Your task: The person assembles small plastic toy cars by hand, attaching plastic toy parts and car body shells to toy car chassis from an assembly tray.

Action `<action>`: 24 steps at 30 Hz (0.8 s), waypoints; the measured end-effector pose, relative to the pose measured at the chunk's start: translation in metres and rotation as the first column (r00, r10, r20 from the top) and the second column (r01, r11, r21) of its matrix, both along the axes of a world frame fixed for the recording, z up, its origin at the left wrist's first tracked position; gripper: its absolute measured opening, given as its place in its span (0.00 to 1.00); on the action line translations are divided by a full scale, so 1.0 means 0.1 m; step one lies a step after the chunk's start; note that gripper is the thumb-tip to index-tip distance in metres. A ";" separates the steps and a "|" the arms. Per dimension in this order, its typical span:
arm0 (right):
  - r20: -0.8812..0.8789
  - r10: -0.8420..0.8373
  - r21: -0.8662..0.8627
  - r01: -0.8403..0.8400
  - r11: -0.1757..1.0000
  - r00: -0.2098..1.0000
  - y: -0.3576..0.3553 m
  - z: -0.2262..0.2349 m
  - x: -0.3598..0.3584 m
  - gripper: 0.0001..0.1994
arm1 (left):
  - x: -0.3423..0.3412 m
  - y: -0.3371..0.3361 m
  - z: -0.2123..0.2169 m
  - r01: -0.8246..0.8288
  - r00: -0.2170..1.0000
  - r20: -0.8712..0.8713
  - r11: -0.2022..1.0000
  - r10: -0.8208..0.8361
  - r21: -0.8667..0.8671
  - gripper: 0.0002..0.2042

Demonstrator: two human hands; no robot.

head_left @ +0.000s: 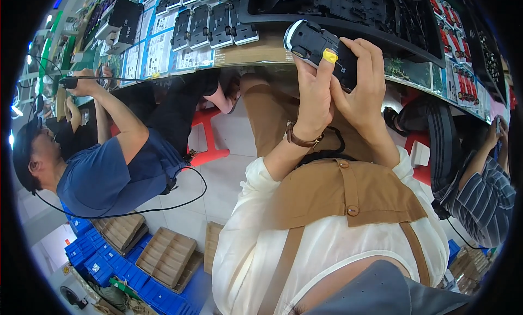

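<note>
Above the table's near edge, both my hands hold a toy car with its black underside turned up. White bodywork shows at its left end, and wheels sit along its sides. My left hand grips it from below and the left, a thumb lying on the underside with a yellow wrap at its tip. Curled around the car's right end is my right hand, its fingers over the far side. Part of the car is hidden behind my fingers.
Beyond the car stands a black tray of black parts. Rows of white-and-black toy cars lie to its left, red car parts to its right. Co-workers sit on both sides, near red stools. Blue crates stand behind on the left.
</note>
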State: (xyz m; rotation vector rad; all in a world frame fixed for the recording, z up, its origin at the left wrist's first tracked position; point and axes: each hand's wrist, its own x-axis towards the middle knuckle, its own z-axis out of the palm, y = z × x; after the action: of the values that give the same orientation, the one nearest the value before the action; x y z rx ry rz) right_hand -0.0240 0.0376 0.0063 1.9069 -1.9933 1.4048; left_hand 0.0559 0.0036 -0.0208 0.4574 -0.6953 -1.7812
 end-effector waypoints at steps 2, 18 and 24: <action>-0.055 0.004 0.007 -0.004 1.000 0.998 -0.01 -0.02 -0.01 0.29 | 0.02 0.00 0.01 -0.017 1.000 0.014 1.000 0.017 0.004 0.17; 0.947 0.091 0.071 -0.478 0.875 0.308 0.08 -0.14 -0.18 0.20 | 0.08 -0.16 0.04 0.022 0.991 -0.135 0.999 -0.018 0.025 0.18; 0.919 0.168 0.017 -0.462 0.887 0.356 0.07 -0.16 -0.14 0.19 | 0.11 -0.13 0.07 -0.003 0.999 -0.033 1.000 0.003 0.003 0.17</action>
State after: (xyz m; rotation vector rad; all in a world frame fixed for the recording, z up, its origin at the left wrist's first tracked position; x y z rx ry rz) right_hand -0.0378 0.0446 -0.0094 1.8625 -2.3041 2.9525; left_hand 0.0669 -0.0094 -0.0141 0.4296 -0.6688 -1.7830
